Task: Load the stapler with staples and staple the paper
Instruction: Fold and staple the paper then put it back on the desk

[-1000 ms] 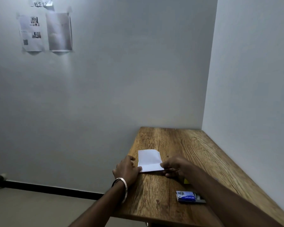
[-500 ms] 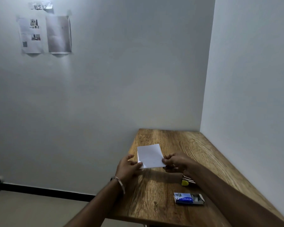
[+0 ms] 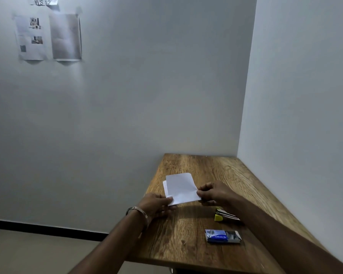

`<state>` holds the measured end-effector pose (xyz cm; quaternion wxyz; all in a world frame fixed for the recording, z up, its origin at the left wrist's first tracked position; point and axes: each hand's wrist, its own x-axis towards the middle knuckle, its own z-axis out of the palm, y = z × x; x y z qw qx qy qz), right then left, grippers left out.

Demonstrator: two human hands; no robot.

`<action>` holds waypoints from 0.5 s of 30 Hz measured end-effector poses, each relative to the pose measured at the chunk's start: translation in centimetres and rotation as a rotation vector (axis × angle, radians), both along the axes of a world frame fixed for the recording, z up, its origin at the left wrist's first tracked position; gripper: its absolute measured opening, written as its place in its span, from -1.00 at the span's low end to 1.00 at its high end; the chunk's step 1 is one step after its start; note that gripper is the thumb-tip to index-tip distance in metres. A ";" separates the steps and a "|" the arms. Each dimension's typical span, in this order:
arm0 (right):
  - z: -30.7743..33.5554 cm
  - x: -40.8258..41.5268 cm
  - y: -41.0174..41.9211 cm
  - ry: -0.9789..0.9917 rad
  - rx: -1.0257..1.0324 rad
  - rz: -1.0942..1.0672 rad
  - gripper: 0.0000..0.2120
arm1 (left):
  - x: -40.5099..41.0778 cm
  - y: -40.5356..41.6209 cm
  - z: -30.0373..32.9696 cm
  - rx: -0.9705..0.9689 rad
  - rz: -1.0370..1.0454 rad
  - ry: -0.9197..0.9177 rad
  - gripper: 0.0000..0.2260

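Paper (image 3: 181,189): a folded white sheet, held just above the wooden table (image 3: 186,244) between both my hands. My left hand (image 3: 156,202) pinches the near left corner, thumb on top; my right hand (image 3: 214,193) pinches the near right edge, fingertips closed on the sheet. The layers sit slightly offset at the left edge, where a second ply shows behind the first.

Step in hand, as I judge it: squaring the folded layers before stapling. Whether the stapler is already loaded cannot be told from here.

The stapler (image 3: 225,215), yellow-tipped and partly hidden by my right forearm, lies on the table just below and behind my right hand, toward me. The staple box (image 3: 223,236), blue and partly slid open, lies nearer still, well apart from the sheet.

Next move calls for freeing my right hand while the left alone keeps the plies aligned, then reaching back for the stapler
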<state>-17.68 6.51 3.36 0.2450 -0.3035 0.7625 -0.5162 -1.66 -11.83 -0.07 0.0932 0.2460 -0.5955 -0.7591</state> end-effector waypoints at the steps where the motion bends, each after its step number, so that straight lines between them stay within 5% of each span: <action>1: 0.0 0.0 0.1 0.043 0.006 0.004 -0.92 | 0.0 0.0 -0.1 -0.012 0.012 -0.001 -0.84; 6: 0.6 -0.7 2.0 0.583 0.262 0.108 -0.79 | 0.3 -0.1 -0.3 -0.010 0.060 0.019 -0.79; 10: 1.3 -1.4 4.4 0.620 0.523 0.283 -0.53 | 0.2 -0.1 -0.2 0.019 0.080 0.020 -0.80; 15: 0.4 -1.9 5.6 0.687 0.679 0.304 -0.47 | 0.1 0.1 -0.3 0.000 0.078 0.025 -0.78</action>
